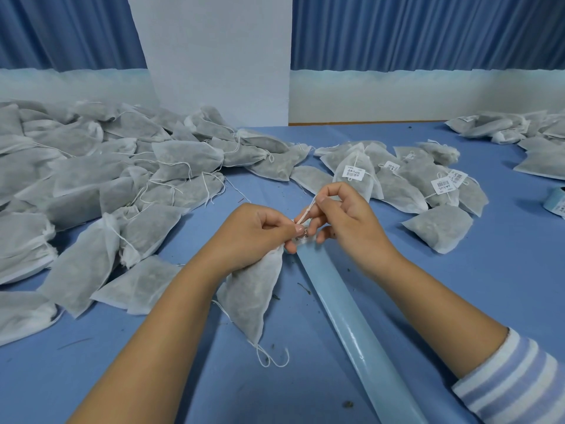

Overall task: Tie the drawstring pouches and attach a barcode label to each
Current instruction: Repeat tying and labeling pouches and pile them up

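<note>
Labelling step in hand: left hand [253, 237] pinches pouch [250, 298] neck and barcode label [302, 238]; right hand [345, 218] pinches the drawstring [307, 211] taut — next move likely folds the barcode label around it

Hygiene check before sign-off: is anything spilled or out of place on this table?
Yes. Dark loose bits lie scattered on the blue table, beside the pouch the left hand holds and along the pale blue strip; they look like spilled filling. Nothing else stands out.
</note>
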Action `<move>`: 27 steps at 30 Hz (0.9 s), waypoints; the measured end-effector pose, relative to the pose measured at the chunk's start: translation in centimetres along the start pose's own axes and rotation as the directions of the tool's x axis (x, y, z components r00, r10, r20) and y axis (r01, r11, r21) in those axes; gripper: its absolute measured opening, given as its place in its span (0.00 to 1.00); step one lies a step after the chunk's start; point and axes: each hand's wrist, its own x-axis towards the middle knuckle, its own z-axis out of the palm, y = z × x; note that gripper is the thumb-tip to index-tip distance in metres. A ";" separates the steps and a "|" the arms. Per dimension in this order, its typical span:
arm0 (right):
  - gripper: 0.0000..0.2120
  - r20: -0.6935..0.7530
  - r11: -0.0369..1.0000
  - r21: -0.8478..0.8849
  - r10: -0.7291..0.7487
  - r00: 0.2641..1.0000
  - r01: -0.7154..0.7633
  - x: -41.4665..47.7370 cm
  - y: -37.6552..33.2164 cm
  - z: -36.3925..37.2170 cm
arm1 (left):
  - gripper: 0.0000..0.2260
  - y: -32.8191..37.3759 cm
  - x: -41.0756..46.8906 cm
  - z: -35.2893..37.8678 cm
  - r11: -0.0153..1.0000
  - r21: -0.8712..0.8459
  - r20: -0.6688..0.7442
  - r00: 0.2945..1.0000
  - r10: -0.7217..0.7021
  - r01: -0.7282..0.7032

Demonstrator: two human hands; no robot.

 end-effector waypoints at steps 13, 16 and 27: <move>0.05 -0.015 0.996 -0.081 0.042 0.999 -0.043 0.3 0.4 -0.2 | 0.08 -0.1 0.2 0.1 0.992 0.117 -0.016 0.999 0.037 -0.035; 0.05 -0.007 0.993 -0.098 0.059 0.998 -0.059 0.3 0.3 -0.3 | 0.08 0.0 0.0 0.2 0.992 0.113 0.008 0.999 0.051 -0.051; 0.05 -0.012 0.990 -0.130 0.050 0.999 -0.051 0.1 0.3 0.0 | 0.09 -0.1 0.0 0.3 0.989 0.137 0.025 0.998 0.062 -0.064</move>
